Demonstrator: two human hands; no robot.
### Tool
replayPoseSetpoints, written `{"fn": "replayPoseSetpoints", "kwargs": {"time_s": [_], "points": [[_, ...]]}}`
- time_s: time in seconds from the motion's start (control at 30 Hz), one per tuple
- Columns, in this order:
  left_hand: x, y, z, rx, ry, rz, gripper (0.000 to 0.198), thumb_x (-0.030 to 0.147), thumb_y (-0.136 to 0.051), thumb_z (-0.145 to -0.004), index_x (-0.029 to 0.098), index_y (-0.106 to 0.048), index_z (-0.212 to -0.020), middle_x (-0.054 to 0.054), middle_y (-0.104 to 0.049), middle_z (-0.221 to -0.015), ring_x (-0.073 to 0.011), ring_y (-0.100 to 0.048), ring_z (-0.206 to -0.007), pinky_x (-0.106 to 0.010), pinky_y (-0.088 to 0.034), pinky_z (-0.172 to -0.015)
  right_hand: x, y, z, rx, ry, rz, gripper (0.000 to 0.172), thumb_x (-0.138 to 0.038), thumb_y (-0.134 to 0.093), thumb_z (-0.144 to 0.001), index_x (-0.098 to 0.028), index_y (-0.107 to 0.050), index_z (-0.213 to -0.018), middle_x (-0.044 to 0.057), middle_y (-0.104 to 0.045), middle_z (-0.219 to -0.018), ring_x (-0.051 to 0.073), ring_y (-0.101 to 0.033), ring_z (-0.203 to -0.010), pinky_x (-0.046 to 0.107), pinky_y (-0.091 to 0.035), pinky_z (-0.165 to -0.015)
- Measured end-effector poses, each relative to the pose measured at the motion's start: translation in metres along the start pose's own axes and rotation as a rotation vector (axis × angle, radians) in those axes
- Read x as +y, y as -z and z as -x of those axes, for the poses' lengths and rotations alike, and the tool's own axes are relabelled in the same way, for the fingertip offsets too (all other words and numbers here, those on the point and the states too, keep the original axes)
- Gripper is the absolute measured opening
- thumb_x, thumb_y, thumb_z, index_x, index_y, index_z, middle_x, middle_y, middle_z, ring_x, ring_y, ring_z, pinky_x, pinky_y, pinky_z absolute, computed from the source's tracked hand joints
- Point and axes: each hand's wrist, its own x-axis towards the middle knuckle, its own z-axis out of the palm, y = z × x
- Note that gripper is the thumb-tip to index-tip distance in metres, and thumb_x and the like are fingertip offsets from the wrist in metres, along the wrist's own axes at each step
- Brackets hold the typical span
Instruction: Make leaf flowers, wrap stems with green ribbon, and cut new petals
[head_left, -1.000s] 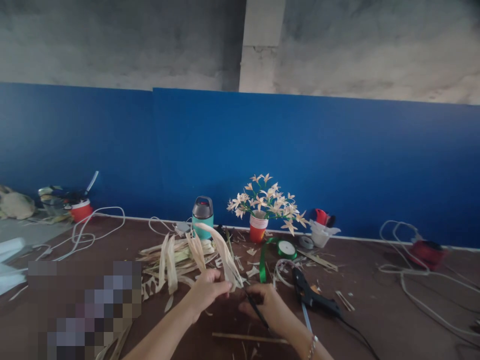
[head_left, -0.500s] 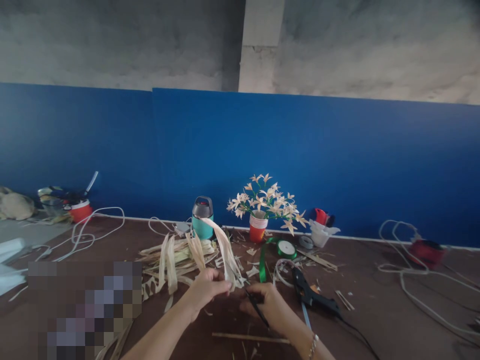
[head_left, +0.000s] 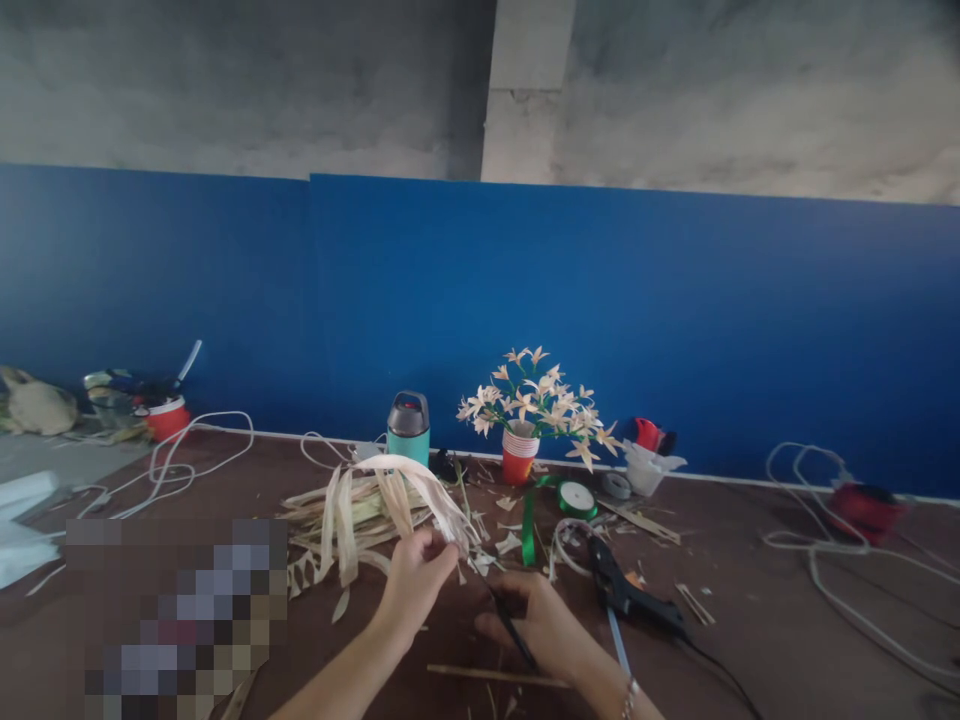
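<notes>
My left hand (head_left: 414, 582) pinches the lower end of a pale dried corn husk strip (head_left: 431, 488) between thumb and fingers. The strip's free end arches up and bends over to the left. My right hand (head_left: 541, 618) is closed on black-handled scissors (head_left: 510, 625), whose thin tips point at the husk end just beside my left fingers. Whether the blades touch the husk I cannot tell. Behind my left hand lies a pile of dried husks (head_left: 341, 510). Small husk scraps (head_left: 508, 543) are scattered beyond my hands.
Husk flowers (head_left: 551, 400) stand in stacked red-and-white paper cups (head_left: 517, 460). A teal flask (head_left: 409, 440) is to their left. Green ribbon (head_left: 576, 498) and a black glue gun (head_left: 637, 600) lie on the right. A thin stick (head_left: 491, 675) lies in front; white cables (head_left: 817, 550) trail rightward.
The husk strip has tipped further left and now arches over. My left hand has closed around its end, and the scissors have drawn slightly back from the strip.
</notes>
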Motion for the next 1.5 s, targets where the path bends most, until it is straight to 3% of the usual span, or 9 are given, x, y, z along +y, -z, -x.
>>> {"fn": "replayPoseSetpoints", "kwargs": {"time_s": [0.33, 0.7, 0.93, 1.5], "points": [[0.001, -0.001, 0.001, 0.003, 0.031, 0.046, 0.021, 0.032, -0.06, -0.066, 0.013, -0.065, -0.058, -0.001, -0.059, -0.048, -0.0156, -0.053, -0.05, -0.023, -0.034, -0.05, 0.005, 0.002, -0.001, 0.01, 0.024, 0.041, 0.024, -0.034, -0.071, -0.066, -0.013, -0.071, -0.076, 0.0, -0.063, -0.065, 0.013, -0.053, -0.063, 0.02, -0.042, -0.059], [-0.002, -0.001, 0.0, -0.004, 0.055, 0.03, 0.023, 0.034, -0.06, -0.067, 0.013, -0.066, -0.06, -0.001, -0.06, -0.049, -0.0155, -0.052, -0.05, -0.023, -0.033, -0.05, 0.004, 0.003, -0.001, 0.023, 0.043, 0.038, 0.014, -0.024, -0.069, -0.065, -0.013, -0.071, -0.074, -0.002, -0.059, -0.062, 0.01, -0.045, -0.057, 0.02, -0.036, -0.054], [0.002, 0.002, 0.0, -0.005, 0.051, 0.015, 0.022, 0.032, -0.06, -0.067, 0.014, -0.066, -0.056, -0.002, -0.061, -0.049, -0.0164, -0.054, -0.051, -0.024, -0.036, -0.052, 0.009, 0.002, -0.003, 0.021, 0.077, 0.031, 0.013, -0.023, -0.068, -0.067, -0.013, -0.071, -0.075, -0.001, -0.061, -0.064, 0.012, -0.049, -0.059, 0.02, -0.039, -0.056], [0.015, 0.003, 0.003, -0.052, 0.166, 0.271, 0.012, 0.023, -0.064, -0.059, 0.012, -0.067, -0.054, -0.005, -0.064, -0.057, -0.0132, -0.053, -0.052, -0.024, -0.039, -0.052, 0.007, 0.004, -0.001, 0.065, 0.051, 0.143, 0.01, -0.022, -0.067, -0.065, -0.013, -0.071, -0.069, -0.003, -0.054, -0.058, 0.01, -0.041, -0.054, 0.019, -0.031, -0.05]]}}
